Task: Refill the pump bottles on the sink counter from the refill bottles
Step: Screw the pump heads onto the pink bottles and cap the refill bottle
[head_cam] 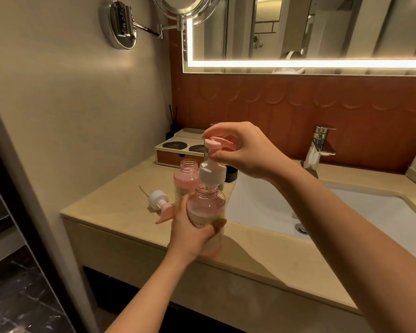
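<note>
Bathroom tabletop point(120, 212) beside the sink point(262, 203): your left hand point(192, 234) grips 1 open pump bottle point(207, 207) above its edge; right hand point(240, 150) fingers pinch the pump head point(213, 174) over its neck. Misaligned threads could tip or spill it.

Bottle point(205, 218) in my left hand point(190, 234) at table point(111, 212) front edge; my right hand point(240, 150) holds pump point(213, 164) above it. Second bottle point(186, 179) behind, loose pump point(160, 205) left, sink point(257, 203) right.
</note>
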Action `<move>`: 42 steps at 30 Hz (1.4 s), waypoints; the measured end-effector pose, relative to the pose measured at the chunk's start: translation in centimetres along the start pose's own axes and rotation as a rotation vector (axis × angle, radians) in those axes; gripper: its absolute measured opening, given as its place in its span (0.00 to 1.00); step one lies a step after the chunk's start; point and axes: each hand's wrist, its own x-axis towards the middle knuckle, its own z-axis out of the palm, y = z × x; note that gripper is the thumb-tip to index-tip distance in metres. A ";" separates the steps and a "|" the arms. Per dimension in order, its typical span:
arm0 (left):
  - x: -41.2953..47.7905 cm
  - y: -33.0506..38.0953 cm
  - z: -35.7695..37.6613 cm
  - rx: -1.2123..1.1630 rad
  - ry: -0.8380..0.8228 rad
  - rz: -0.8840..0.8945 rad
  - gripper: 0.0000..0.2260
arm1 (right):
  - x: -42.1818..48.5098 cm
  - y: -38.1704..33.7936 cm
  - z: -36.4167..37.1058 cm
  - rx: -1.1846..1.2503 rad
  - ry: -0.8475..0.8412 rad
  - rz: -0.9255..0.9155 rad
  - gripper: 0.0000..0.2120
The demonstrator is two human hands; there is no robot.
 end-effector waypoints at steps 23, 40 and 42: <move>-0.2 0.4 0.5 -0.036 0.005 -0.092 0.39 | 0.6 -0.8 0.2 -0.104 -0.066 -0.023 0.15; -0.4 1.2 0.5 -0.106 -0.018 -0.056 0.37 | -0.7 -0.5 2.4 -0.353 -0.097 0.091 0.26; -0.4 1.1 0.5 -0.086 -0.039 -0.054 0.36 | -1.1 0.3 2.1 -0.108 -0.271 0.179 0.36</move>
